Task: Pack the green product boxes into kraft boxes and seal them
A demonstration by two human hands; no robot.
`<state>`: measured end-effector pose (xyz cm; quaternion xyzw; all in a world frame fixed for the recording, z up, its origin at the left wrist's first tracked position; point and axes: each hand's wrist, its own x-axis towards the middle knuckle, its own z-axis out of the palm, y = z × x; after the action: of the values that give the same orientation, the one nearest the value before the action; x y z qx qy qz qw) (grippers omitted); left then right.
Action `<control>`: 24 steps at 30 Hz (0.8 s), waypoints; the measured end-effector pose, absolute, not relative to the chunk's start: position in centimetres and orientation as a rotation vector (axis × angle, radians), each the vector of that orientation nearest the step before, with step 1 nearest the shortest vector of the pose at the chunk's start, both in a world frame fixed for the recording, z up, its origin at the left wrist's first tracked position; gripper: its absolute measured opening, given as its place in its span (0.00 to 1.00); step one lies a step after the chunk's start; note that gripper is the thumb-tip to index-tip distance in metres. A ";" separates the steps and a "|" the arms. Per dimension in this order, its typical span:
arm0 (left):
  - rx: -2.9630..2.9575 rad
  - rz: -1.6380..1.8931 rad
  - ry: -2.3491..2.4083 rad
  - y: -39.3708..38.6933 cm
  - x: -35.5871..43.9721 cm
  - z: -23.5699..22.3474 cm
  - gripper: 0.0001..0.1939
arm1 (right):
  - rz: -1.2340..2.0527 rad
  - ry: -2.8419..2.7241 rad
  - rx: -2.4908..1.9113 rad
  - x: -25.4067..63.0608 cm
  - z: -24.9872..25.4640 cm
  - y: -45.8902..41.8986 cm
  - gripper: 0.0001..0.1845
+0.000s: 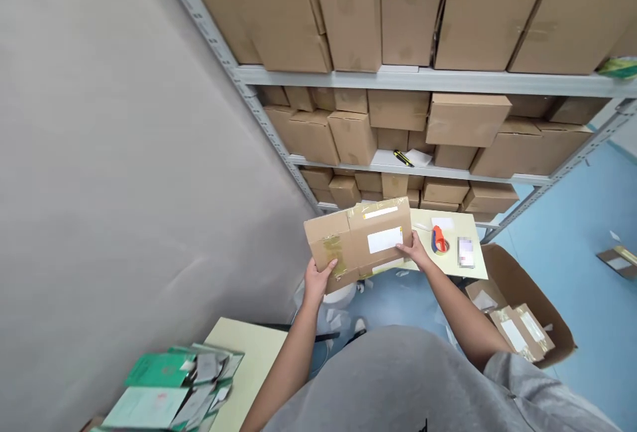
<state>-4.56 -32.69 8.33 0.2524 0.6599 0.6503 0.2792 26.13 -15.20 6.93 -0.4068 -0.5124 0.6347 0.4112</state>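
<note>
A flat brown cardboard box (355, 236) with white labels and clear tape is held up in front of me, tilted slightly. My left hand (318, 279) grips its lower left corner, thumb on the upper face. At the right edge my right hand (414, 251) holds it, thumb lying by the large white label (385, 240). The fingers under the box are hidden. Just right of the box, on a pale table (465, 225), are a red and blue tape dispenser (438, 239) and a phone-like object with a blurred screen (466, 252).
Metal shelves (423, 80) full of cardboard boxes rise ahead. A black and yellow cutter (403, 158) lies on the middle shelf. At right stands a large open carton (560, 326) with taped parcels inside. Green packets (164, 370) lie on a table at lower left, beside the wall (124, 153).
</note>
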 end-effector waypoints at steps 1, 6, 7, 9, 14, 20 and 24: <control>0.687 1.704 1.735 -31.3 -4.8 8.2 0.39 | 1.599 -1.273 -1.032 26.7 6.9 -14.7 0.41; 0.732 1.561 1.576 -24.9 -6.3 7.8 0.42 | 1.597 -1.216 -1.119 27.9 6.5 -12.2 0.38; 0.740 1.539 1.546 -23.8 -6.6 7.7 0.43 | 1.585 -1.207 -1.138 27.9 6.4 -11.7 0.38; 0.755 1.491 1.490 -21.6 -7.3 7.5 0.44 | 1.546 -1.183 -1.180 27.6 6.4 -10.5 0.38; 0.804 1.398 1.413 -16.5 -9.5 6.5 0.43 | 1.441 -1.144 -1.333 26.2 6.4 -8.0 0.39; 0.825 1.471 1.417 -12.1 -10.4 5.0 0.36 | 1.294 -1.046 -1.503 24.6 5.5 -6.4 0.34; 0.854 1.463 1.391 -10.3 -10.2 3.9 0.36 | 1.235 -1.012 -1.544 24.4 4.5 -5.9 0.32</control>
<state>-10.21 -10.34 3.90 0.3466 0.5645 0.5936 0.4570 24.38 -5.94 4.48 -0.6228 -0.4082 0.4983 0.4441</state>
